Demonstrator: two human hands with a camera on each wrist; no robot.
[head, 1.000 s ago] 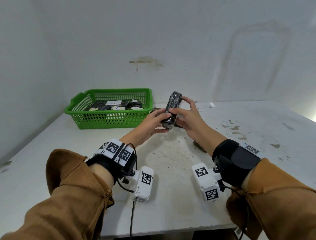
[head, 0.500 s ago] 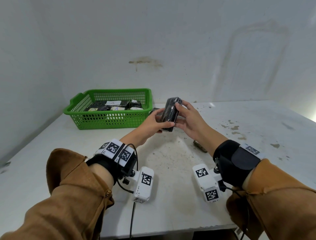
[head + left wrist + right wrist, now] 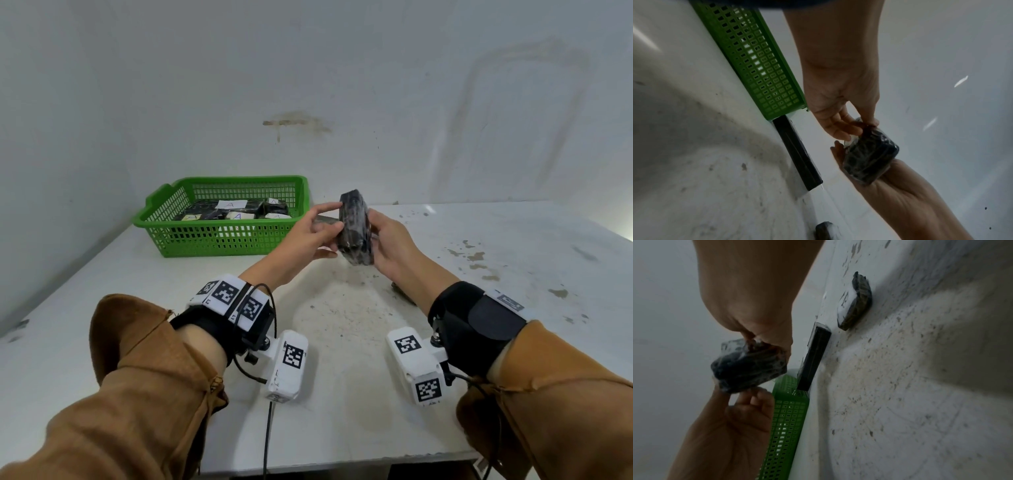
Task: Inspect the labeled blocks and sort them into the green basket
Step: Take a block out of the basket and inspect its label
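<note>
A dark plastic-wrapped block (image 3: 355, 231) is held upright above the table, right of the green basket (image 3: 239, 179). My left hand (image 3: 320, 233) pinches its left edge with thumb and fingers. My right hand (image 3: 385, 240) cups its right side from behind. No label shows on the face turned to me. The left wrist view shows the block (image 3: 869, 157) lying in the right palm (image 3: 900, 186). In the right wrist view the same block (image 3: 748, 368) hangs between both hands. Several labelled blocks (image 3: 236, 216) lie in the basket.
A long flat black block (image 3: 813, 356) lies on the table just right of the basket (image 3: 787, 426). Another wrapped block with a white label (image 3: 855, 301) lies on the stained white table (image 3: 342, 342) under my right forearm. White walls close off the back and left.
The block has been turned in my hands from tilted to upright and has risen slightly. My left index finger now reaches its upper edge.
</note>
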